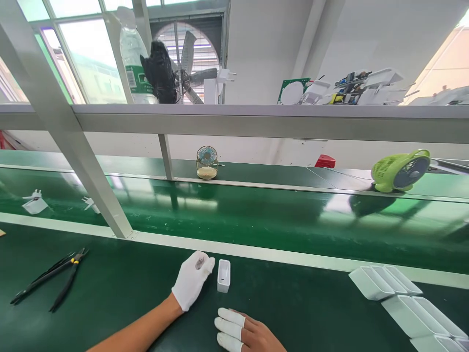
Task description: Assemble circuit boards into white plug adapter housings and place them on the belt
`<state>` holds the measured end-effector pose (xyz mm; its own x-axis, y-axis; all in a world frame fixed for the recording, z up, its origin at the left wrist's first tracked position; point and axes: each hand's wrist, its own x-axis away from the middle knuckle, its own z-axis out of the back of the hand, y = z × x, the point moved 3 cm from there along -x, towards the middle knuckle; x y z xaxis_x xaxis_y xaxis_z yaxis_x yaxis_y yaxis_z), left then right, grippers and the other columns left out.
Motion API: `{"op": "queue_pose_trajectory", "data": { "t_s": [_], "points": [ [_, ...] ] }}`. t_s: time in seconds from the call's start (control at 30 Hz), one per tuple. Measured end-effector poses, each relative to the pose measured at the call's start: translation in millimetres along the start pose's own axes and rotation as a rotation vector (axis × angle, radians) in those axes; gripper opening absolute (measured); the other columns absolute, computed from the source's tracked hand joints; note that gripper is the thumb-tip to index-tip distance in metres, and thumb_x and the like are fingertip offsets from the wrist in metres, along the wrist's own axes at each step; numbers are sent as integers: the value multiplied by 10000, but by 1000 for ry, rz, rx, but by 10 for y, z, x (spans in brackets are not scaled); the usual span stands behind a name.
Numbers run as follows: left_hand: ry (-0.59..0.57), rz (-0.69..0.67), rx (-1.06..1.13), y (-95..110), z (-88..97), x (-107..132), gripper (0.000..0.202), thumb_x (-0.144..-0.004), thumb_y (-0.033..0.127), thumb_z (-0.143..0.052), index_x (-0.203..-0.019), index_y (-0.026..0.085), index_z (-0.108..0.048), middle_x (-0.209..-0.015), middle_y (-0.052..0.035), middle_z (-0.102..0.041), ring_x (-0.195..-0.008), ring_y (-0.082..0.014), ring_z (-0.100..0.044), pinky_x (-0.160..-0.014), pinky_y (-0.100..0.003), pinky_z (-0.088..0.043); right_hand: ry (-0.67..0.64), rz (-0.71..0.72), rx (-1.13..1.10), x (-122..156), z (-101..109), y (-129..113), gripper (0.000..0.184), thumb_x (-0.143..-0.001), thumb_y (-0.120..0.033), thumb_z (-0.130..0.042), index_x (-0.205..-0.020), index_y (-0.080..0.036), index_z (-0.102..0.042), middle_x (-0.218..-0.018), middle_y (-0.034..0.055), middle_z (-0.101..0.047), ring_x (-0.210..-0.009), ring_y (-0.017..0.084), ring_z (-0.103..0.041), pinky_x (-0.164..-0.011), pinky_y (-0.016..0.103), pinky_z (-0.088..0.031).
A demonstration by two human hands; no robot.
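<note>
My left hand (193, 279), in a white glove, rests on the dark green bench with its fingers curled closed. A greyish patch shows near its fingertips; I cannot make out whether something is held there. Just right of it, apart from the fingers, stands a small white open-topped plastic box (223, 276) with a dark slot in its floor. Below that box, my right hand (249, 332) lies with its fingers stretched out to the left and nothing visible in it. White finger covers sit on several of its fingers.
Black-handled pliers (69, 274) and tweezers (42, 277) lie at left. Rows of white plastic boxes (414, 313) stand at right. Behind a pale rail runs a green conveyor belt (238, 215) carrying white plug adapters (35, 203). A slanted metal post (80, 142) and overhead shelf (256, 122) frame the space.
</note>
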<state>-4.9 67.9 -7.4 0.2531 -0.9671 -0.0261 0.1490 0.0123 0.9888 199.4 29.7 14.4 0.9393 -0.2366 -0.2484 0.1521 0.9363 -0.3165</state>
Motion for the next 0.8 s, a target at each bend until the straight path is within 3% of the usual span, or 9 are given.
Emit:
{"op": "queue_pose_trajectory", "data": {
  "t_s": [0.1, 0.23, 0.3, 0.37, 0.47, 0.5, 0.57, 0.63, 0.8],
  "points": [
    [-221, 80, 299, -29, 3, -81, 571, -876, 616, -568, -512, 194, -447, -394, 51, -358, -355, -68, -279, -386, -228, -213, 36, -2, -11, -6, 36, -33, 363, -1035, -296, -500, -1381, -254, -600, -1357, 71, -647, -1310, 234, -561, -1093, 361, -475],
    [-606, 168, 672, -27, 1, -84, 626, -940, 601, -480, -469, 202, -372, -330, 55, -288, -275, -58, -207, -320, -207, -163, 118, 16, -2, 9, 11, -45, 332, -1036, -283, -498, -1336, -259, -638, -1347, 81, -660, -1288, 211, -594, -1081, 317, -495],
    [-789, 195, 728, -8, 12, -29, 619, -933, 606, -488, -479, 189, -429, -329, 36, -341, -257, -62, -242, -294, -195, -155, 134, 0, 17, 13, -18, -46, 319, -1034, -283, -502, -1316, -249, -649, -1335, 88, -669, -1275, 211, -608, -1079, 322, -500],
    [-1045, 235, 630, 21, 1, 80, 615, -876, 663, -548, -546, 146, -587, -385, -23, -486, -264, -77, -325, -274, -201, -172, 147, -20, 39, 13, -46, -58, 330, -1020, -322, -527, -1302, -200, -648, -1341, 123, -661, -1299, 236, -588, -1099, 357, -483],
    [-1413, 332, 374, 55, -26, 294, 690, -706, 719, -717, -884, 53, -750, -719, -163, -721, -415, -158, -557, -320, -243, -354, 175, -54, 78, 13, -97, -83, 347, -991, -383, -563, -1216, -142, -671, -1277, 157, -688, -1322, 255, -558, -1127, 385, -445],
    [-1449, 344, 318, 63, -31, 342, 708, -685, 698, -751, -982, 55, -747, -836, -186, -743, -511, -192, -628, -380, -262, -433, 181, -67, 100, 14, -122, -85, 322, -985, -392, -568, -1151, -146, -693, -1212, 148, -715, -1302, 250, -572, -1123, 381, -444],
    [-1372, 326, 242, 66, -39, 382, 599, -775, 625, -723, -1035, 85, -740, -955, -192, -749, -653, -212, -695, -505, -274, -517, 179, -80, 164, 19, -186, -72, 291, -976, -417, -573, -973, -167, -722, -1020, 116, -755, -1203, 235, -631, -1068, 359, -481],
    [-1297, 316, 180, 46, -38, 400, 491, -868, 574, -648, -997, 109, -741, -944, -177, -754, -665, -198, -707, -557, -269, -534, 135, -88, 217, 30, -265, -35, 292, -972, -418, -577, -858, -184, -711, -883, 76, -749, -1065, 203, -679, -992, 318, -513],
    [-1256, 372, 23, -5, -10, 411, 568, -811, 693, -628, -969, 161, -747, -857, -121, -747, -664, -215, -697, -624, -315, -551, 19, -80, 306, 64, -391, 46, 309, -952, -459, -599, -797, -206, -684, -777, 22, -718, -851, 167, -685, -867, 281, -526]
  ]
}}
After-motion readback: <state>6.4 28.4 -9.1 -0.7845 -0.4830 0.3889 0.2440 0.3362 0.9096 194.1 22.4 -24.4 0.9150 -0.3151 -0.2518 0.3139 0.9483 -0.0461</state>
